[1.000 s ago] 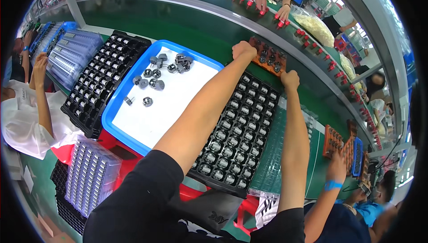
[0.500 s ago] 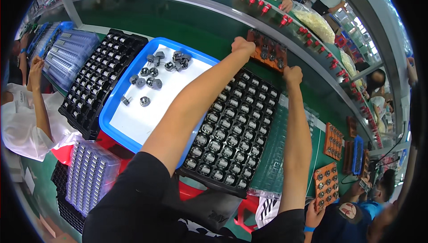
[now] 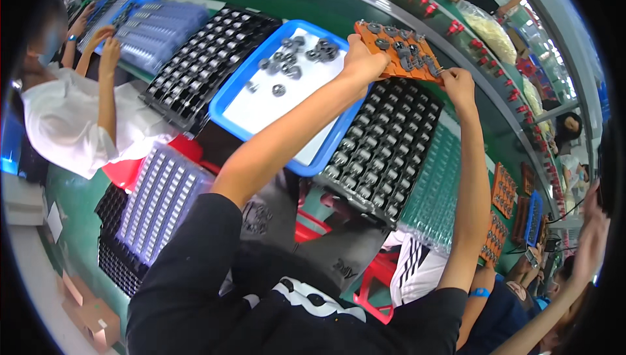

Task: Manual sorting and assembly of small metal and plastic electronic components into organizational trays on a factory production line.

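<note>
Between my hands is an orange board (image 3: 385,59) carrying several round dark metal parts, some in its holes and some lying loose in a heap on top. My left hand (image 3: 365,61) is closed on the board's left end. Gripping the opposite end is my right hand (image 3: 460,88). The board hangs tilted above the far edge of a black tray (image 3: 357,189), which holds rows of shiny metal parts. Left of that tray is a blue-rimmed tray (image 3: 225,97) with a white bottom, where several grey and black round parts lie loose; my left forearm hides part of it.
A clear plastic tray (image 3: 433,179) lies right of the black one. Another black tray (image 3: 207,61) and stacked clear trays (image 3: 156,35) are at left, beside a person in white (image 3: 72,114). Orange boards (image 3: 503,191) stand at right near other people. A metal rail (image 3: 365,3) curves behind.
Both hands have lifted the orange board, tilting its top toward me. Loose parts on it now sit bunched toward its right side. My view has shifted, and an arm has come up at far right.
</note>
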